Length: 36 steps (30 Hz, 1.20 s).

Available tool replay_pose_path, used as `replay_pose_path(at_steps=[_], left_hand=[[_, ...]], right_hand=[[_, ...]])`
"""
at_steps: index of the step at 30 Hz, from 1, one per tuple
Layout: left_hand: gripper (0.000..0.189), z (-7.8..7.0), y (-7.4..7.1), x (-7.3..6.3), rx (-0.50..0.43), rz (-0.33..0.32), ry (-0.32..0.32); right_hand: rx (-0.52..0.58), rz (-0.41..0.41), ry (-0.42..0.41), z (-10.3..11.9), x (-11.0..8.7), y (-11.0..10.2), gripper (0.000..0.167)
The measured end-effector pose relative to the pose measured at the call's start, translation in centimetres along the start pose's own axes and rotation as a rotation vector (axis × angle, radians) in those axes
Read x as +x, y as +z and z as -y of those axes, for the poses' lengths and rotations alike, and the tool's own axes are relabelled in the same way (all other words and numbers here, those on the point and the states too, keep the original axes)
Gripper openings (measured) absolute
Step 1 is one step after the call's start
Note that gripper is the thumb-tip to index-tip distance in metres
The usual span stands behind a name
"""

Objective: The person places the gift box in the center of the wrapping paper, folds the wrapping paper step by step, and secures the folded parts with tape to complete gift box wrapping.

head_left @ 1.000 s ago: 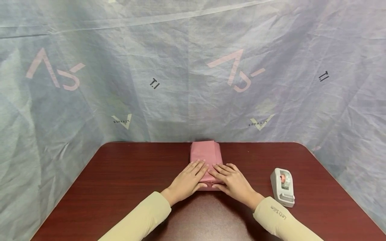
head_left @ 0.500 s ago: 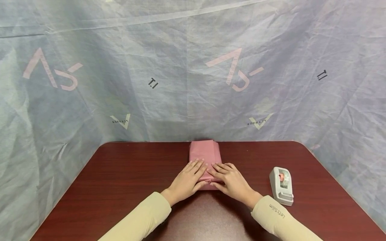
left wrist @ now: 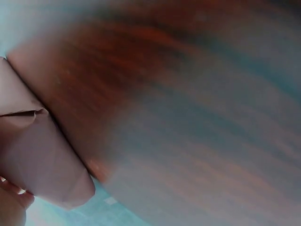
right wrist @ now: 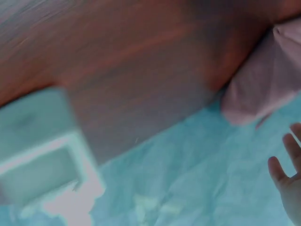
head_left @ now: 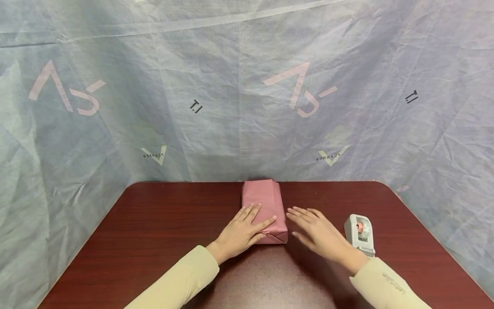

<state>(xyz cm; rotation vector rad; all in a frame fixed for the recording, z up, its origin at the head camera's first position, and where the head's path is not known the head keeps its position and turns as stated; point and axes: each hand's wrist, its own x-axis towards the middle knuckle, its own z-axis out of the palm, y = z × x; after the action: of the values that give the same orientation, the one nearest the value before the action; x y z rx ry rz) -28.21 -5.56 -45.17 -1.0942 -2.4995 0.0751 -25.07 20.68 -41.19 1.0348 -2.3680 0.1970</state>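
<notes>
A box-shaped package wrapped in pink paper point(head_left: 264, 192) lies on the table, its near end showing folded paper flaps. My left hand point(head_left: 242, 228) rests on its top near that end, fingers spread, thumb by the front edge. In the left wrist view the pink package point(left wrist: 47, 155) shows a fold at its end, with part of the hand at the lower left corner. Just right of the package, my right hand point(head_left: 320, 234) is in the air with fingers extended, holding nothing. A white tape dispenser point(head_left: 353, 234) stands beyond the right wrist, partly covered by it.
The dark red wooden table point(head_left: 166, 219) has rounded far corners. A grey cloth backdrop point(head_left: 216, 141) with printed letters hangs behind it and along both sides. In the right wrist view the tape dispenser point(right wrist: 37, 127) looms close and blurred.
My right hand has lifted off the package and moved right toward the tape dispenser. The left hand stays on the package, its index finger now spread farther right.
</notes>
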Motion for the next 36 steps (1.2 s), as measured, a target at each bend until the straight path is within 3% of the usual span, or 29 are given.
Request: replay_pose_path(at_steps=[6,9,14,18,25,31,36], left_hand=[[0.047,0.0,0.1,0.0,0.005,-0.006,0.008],[0.047,0.0,0.2,0.0,-0.002,-0.016,0.010],[0.047,0.0,0.4,0.0,-0.031,-0.034,0.012],[0.047,0.1,0.7,0.0,-0.026,-0.055,0.012],[0.049,0.1,0.8,-0.1,-0.053,-0.065,-0.016],[0.052,0.1,0.6,0.0,-0.068,-0.045,-0.039],[0.052,0.0,0.6,0.0,-0.071,-0.038,-0.039]], right_hand=[[-0.066,-0.055,0.032,-2.0,-3.1,-3.2,0.040],[-0.101,-0.065,0.071,-3.0,-5.2,-4.4,0.026],[-0.174,-0.134,0.107,-4.1,-8.2,-5.4,0.055],[-0.243,-0.168,0.122,-4.5,-9.9,-5.8,0.057],[-0.263,-0.131,0.203,-5.4,-12.2,-5.6,0.055],[-0.225,-0.068,0.269,-6.0,-13.1,-5.0,0.027],[-0.161,-0.035,0.354,-5.7,-13.2,-4.6,0.027]])
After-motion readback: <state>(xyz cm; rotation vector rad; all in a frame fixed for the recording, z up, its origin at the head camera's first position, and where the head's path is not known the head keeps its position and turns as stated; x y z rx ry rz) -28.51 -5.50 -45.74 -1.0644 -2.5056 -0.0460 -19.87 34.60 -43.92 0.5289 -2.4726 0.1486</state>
